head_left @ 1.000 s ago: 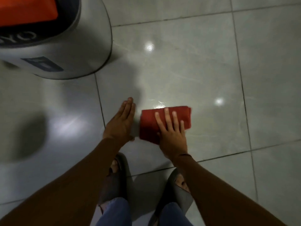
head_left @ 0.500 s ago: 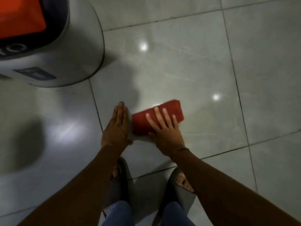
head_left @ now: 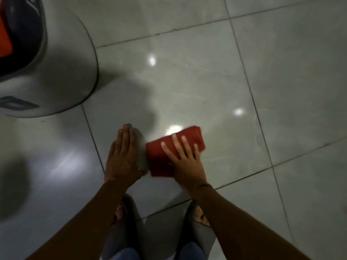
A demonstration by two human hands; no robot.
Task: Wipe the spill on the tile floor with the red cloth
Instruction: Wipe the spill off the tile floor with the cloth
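Observation:
A folded red cloth (head_left: 159,152) lies flat on the grey tile floor (head_left: 206,87), just in front of my feet. My right hand (head_left: 185,160) presses down on the cloth with fingers spread, covering its near right part. My left hand (head_left: 124,156) rests flat on the tile beside the cloth's left edge, fingers together and pointing away from me, holding nothing. A wet glare (head_left: 173,129) shines on the tile at the cloth's far edge; the spill's outline is hard to make out.
A large rounded grey machine (head_left: 62,68) with a dark top and an orange panel stands at the far left, close to my left hand. My two feet in grey slippers (head_left: 129,212) are right below the hands. Tile stretches away to the right and beyond.
My right hand has slid the cloth back and forth: left toward my left hand, then right and slightly closer to me. The left hand has stayed flat on the tile.

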